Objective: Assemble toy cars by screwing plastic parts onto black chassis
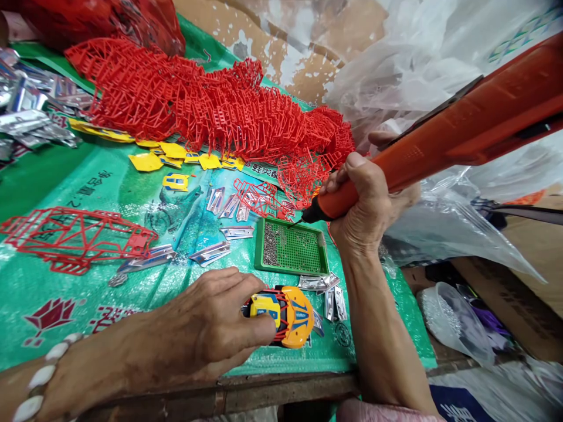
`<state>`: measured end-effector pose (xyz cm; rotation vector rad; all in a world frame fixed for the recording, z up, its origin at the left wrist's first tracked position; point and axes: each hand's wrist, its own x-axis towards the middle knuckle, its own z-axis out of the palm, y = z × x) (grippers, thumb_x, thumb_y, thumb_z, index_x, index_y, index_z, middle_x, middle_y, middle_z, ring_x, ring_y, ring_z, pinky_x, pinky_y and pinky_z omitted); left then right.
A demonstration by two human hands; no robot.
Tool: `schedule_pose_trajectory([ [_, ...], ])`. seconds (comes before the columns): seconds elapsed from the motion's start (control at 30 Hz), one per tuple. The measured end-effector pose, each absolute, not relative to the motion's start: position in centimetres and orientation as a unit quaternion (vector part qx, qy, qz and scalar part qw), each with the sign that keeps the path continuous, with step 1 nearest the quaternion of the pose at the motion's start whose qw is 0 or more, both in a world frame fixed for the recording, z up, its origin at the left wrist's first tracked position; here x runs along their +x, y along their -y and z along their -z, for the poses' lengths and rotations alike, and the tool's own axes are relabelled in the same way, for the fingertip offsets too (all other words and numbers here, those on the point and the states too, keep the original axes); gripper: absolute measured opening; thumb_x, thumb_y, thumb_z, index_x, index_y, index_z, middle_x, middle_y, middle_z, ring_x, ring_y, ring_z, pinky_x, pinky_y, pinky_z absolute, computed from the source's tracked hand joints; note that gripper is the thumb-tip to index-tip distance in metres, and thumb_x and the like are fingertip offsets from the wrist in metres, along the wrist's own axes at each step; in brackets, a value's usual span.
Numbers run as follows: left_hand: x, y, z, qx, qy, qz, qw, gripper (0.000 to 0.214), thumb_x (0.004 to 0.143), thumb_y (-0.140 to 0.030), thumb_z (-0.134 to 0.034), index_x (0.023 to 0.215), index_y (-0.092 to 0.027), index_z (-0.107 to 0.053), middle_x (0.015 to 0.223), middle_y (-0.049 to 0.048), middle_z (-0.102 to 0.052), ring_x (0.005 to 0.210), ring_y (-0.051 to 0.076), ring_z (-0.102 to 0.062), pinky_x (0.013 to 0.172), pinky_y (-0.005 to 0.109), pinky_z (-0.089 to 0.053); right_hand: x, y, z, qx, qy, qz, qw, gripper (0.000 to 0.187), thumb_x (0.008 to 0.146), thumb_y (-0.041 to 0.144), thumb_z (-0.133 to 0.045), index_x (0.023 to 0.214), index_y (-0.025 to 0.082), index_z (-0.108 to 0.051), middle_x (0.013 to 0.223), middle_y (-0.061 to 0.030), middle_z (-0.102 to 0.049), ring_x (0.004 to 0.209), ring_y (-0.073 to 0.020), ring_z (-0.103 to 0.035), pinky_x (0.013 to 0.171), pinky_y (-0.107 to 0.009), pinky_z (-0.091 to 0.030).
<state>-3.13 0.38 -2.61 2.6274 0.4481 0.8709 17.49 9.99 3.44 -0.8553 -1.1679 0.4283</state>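
Note:
My left hand (229,325) is closed around a toy car body (297,319), orange at the front and yellow on top, with red frame bars; it rests low over the table's near edge. In my right hand (367,199) is an orange electric screwdriver (422,155), held at a slant, its tip over a green tray (292,270). Small metal screws (270,243) are heaped at that tray's left side, and others lie scattered across its grid. Whether a screw sits on the tip is too small to tell.
A long heap of red plastic frames (206,108) stretches across the back. One red frame (79,237) lies at left. Yellow panels (171,151) and silver strips (210,253) are spread mid-table, with more silver pieces (33,108) far left. Right stands a clear plastic tub (457,325).

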Motion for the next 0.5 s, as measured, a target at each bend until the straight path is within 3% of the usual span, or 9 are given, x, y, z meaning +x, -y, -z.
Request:
schedule_pose_trajectory([
  [0.3, -3.24, -0.26, 2.45, 0.923, -0.165, -0.303, 0.172, 0.017, 0.091, -0.013, -0.057, 0.103, -0.023, -0.052, 0.108, 0.0084, -0.066, 0.091, 0.022, -0.064, 0.077, 0.035, -0.052, 17.50, -9.78, -3.50, -0.426, 0.534, -0.196, 0.704, 0.030, 0.075, 0.029, -0.072, 0.101, 0.041, -0.064, 0.056, 0.0070, -0.053, 0.045, -0.0184, -0.049, 0.046, -0.038, -0.046],
  [0.5, -3.20, -0.33, 2.67, 0.919, -0.161, -0.321, 0.164, 0.019, 0.088, -0.014, -0.060, 0.103, -0.023, -0.053, 0.104, 0.0072, -0.066, 0.087, 0.021, -0.063, 0.074, 0.034, -0.051, 17.25, -9.98, -3.49, -0.380, 0.536, -0.202, 0.726, 0.027, 0.075, 0.025, -0.072, 0.100, 0.032, -0.066, 0.053, 0.0090, -0.053, 0.040, -0.0154, -0.048, 0.039, -0.032, -0.042],
])
